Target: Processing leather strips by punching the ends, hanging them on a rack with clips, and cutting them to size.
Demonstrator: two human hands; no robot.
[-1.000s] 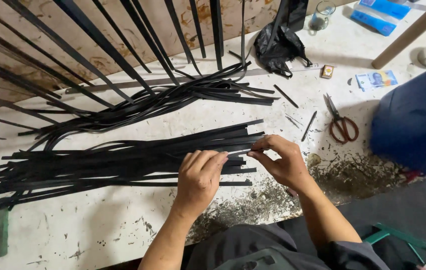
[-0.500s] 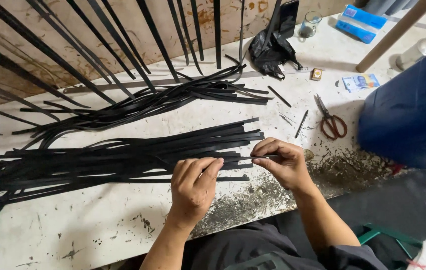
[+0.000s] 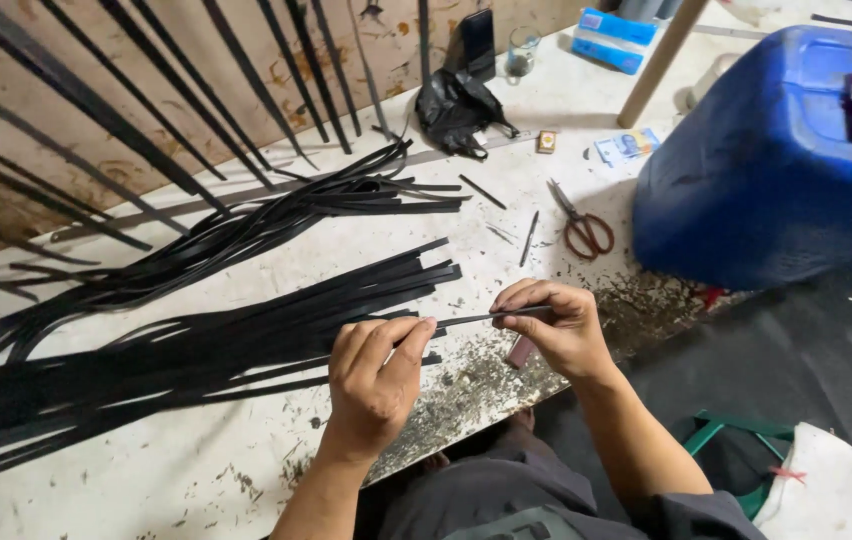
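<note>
The left hand [image 3: 374, 375] and the right hand [image 3: 551, 325] hold one thin black strip [image 3: 471, 318] between them, just above the near edge of the desk [image 3: 146, 480]. The left fingers [image 3: 386, 345] are curled shut over the strip where it leaves the pile [image 3: 176, 365] of black strips lying across the desk. The right fingers [image 3: 526, 300] are pinched closed on the strip's free end, so the strip runs nearly level from one hand to the other. A second bundle [image 3: 276, 225] of strips lies farther back, fanning toward the wall. Scissors [image 3: 578, 225] with red handles lie on the desk beyond the right hand, well apart from it. A blue tub [image 3: 776, 170] stands to the right of the desk. Dark scraps [image 3: 466, 385] litter the desk edge below the hands.
</note>
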